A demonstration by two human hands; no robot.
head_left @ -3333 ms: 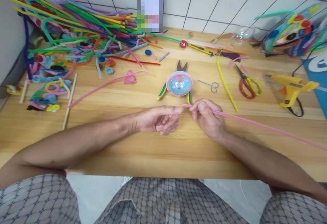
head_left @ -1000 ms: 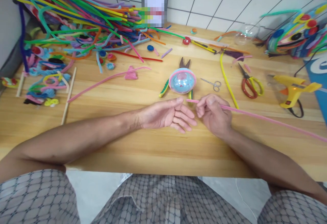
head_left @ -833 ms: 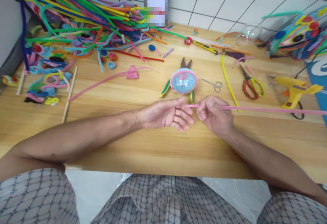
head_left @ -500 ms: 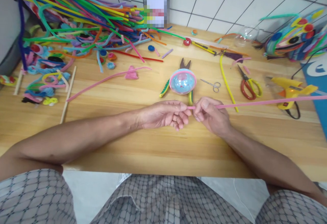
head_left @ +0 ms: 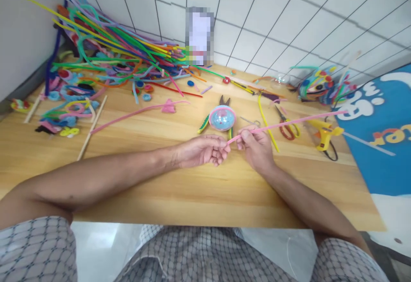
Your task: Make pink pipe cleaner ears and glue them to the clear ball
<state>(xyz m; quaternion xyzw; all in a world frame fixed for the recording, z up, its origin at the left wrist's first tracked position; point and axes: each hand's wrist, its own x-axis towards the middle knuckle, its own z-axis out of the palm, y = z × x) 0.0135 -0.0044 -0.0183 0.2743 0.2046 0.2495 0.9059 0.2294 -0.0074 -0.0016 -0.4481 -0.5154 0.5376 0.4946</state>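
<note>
Head cam: over desk (head_left: 192, 198), L hand (head_left: 205, 151) pinches one tip of pink stem (head_left: 289, 122), R hand (head_left: 258, 150) grips it just along; far end twd 2–3 o'clock. Clear dome (head_left: 222, 119) over pliers (head_left: 204, 125) at 12, stem pile (head_left: 135, 52) at 10–11.

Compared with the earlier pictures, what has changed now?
The left hand, at first apart from the pink stem, now pinches its left end. The stem's free right end has swung forward. The right hand is still on the stem; the bowl still sits over the pliers.
</note>
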